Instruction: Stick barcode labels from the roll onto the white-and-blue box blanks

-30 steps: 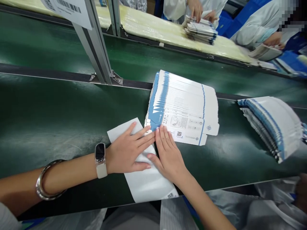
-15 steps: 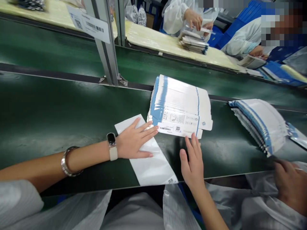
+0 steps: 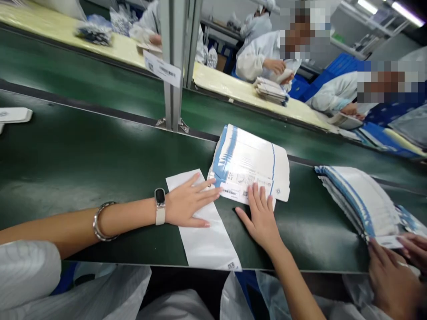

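Note:
A fanned stack of white and blue printed packages [image 3: 255,153] lies on the green work surface. Flat and with fingers spread, my left hand [image 3: 187,202] rests on a white sheet [image 3: 211,240], its fingertips at the stack's lower left corner. The sheet has a small printed code at its bottom corner. My right hand [image 3: 260,215] has its fingers apart, the fingertips over the stack's lower edge beside a barcode label [image 3: 233,192]. Neither hand grips anything.
At the right, another person's hands [image 3: 393,271] touch a second fanned stack [image 3: 370,195]. A metal post [image 3: 173,66] with a label stands behind the surface. White items [image 3: 15,114] lie far left. People work at a yellow-covered bench [image 3: 227,84] across.
My right hand has moved up and left onto the stack's lower edge. My left hand stays on the sheet. The neighbour's hands have reached the second stack. The view has shifted.

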